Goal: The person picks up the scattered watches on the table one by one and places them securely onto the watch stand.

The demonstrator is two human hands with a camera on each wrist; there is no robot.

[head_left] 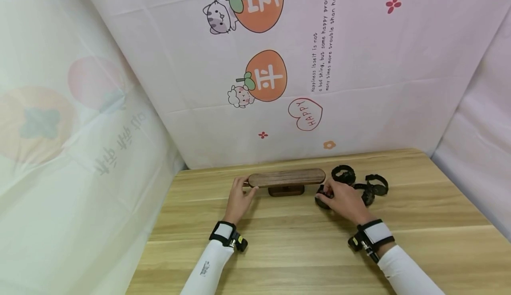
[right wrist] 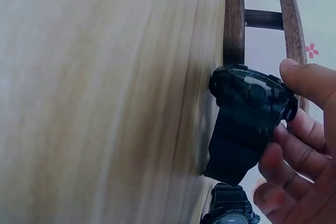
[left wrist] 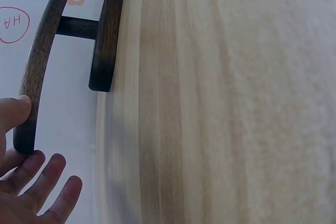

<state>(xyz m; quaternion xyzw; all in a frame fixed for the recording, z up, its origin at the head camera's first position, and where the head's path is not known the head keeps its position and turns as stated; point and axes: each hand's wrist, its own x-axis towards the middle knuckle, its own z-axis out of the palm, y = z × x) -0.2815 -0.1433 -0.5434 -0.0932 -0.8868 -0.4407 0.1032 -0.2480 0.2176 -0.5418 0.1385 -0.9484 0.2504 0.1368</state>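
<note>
On a light wood-grain table [head_left: 295,250], in front of a white cloth [head_left: 359,108] printed with orange fruit [head_left: 277,86]: a dark brown wooden stand [head_left: 286,178], upright near the back edge, made of a long, gently curved bar [left wrist: 43,51] on a short post [left wrist: 77,27] and a narrow base [left wrist: 107,38]. At the bar's left end, the left hand [head_left: 239,199], thumb against the bar and a fingertip at its tip in a light pinch, remaining fingers spread and nearly straight. Just beside the opposite end, the right hand [head_left: 346,199], fingers curled, with a black watch [right wrist: 239,140] pinched between thumb and fingertips; impossible to tell if touching the table. Close together around the right hand, more dark watches [head_left: 343,175], partly hidden, exact number unclear. On both wrists, black straps [head_left: 375,233]; on both forearms, white sleeves [head_left: 407,270].
</note>
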